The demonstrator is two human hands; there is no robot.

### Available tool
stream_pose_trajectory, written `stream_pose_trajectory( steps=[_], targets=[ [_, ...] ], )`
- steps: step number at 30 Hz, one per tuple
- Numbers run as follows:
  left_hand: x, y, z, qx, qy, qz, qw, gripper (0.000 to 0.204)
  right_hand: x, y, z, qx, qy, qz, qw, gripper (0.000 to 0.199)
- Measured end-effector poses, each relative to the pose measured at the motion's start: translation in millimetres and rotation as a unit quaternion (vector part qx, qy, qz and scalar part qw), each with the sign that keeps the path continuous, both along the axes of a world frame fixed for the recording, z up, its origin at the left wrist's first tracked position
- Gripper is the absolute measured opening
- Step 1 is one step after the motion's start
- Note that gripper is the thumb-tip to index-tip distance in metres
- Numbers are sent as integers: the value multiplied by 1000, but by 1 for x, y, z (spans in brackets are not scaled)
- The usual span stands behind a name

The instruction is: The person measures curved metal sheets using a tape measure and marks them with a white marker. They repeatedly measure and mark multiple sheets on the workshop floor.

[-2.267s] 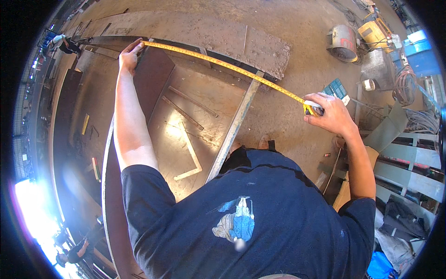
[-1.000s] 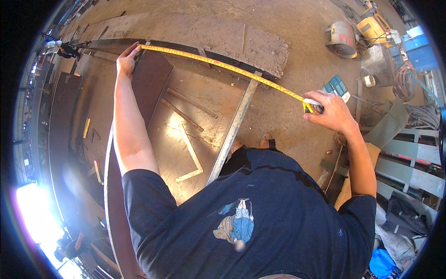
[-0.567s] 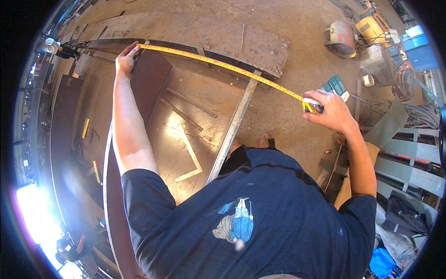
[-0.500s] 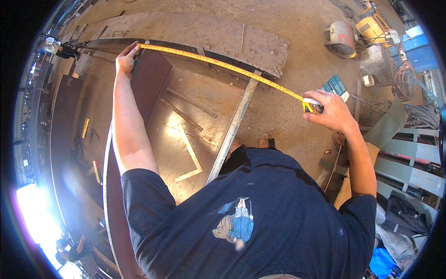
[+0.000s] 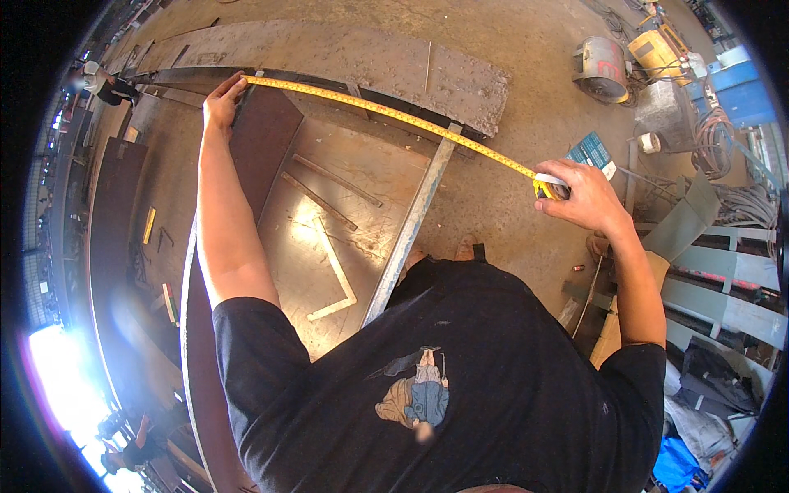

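A yellow tape measure is drawn out in a long line between my two hands. My left hand pinches its far end at the top corner of a dark reddish-brown steel plate that stands on edge. On the right, my right hand is wrapped round the yellow and black tape case, its fingers curled over it. The blade crosses above the end of a grey metal bar. Inside the plate's frame lie an L-shaped metal square and two thin strips on a shiny sheet.
A rough, dirt-covered steel beam runs along the far side. To the right are a metal drum, a yellow machine, a teal box, coiled cables and a slatted rack. A person stands far left.
My hands and the stretched tape stay almost in place. The person at the far left has shifted slightly to the right.
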State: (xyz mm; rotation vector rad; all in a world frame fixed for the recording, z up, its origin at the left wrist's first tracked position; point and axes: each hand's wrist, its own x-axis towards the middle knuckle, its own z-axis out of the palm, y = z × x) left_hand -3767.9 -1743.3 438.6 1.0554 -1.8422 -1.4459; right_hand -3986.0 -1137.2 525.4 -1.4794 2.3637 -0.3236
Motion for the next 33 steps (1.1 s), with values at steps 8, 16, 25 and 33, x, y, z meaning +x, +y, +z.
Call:
stream_pose_trajectory(
  steps=[8, 16, 25, 33],
  targets=[
    [3, -13, -8, 32, 29, -11, 999, 41, 0, 1, -2, -14, -4, 4, 1000, 52],
    [1, -4, -4, 15, -4, -8, 1000, 40, -1, 0, -1, -4, -12, -3, 1000, 54],
    [5, -2, 2, 2, -28, 1, 1000, 43, 0, -3, 2, -1, -12, -1, 1000, 51],
    [4, 0, 2, 0, -30, 4, 1000, 43, 0, -3, 4, 0, -9, 2, 1000, 50]
  ],
)
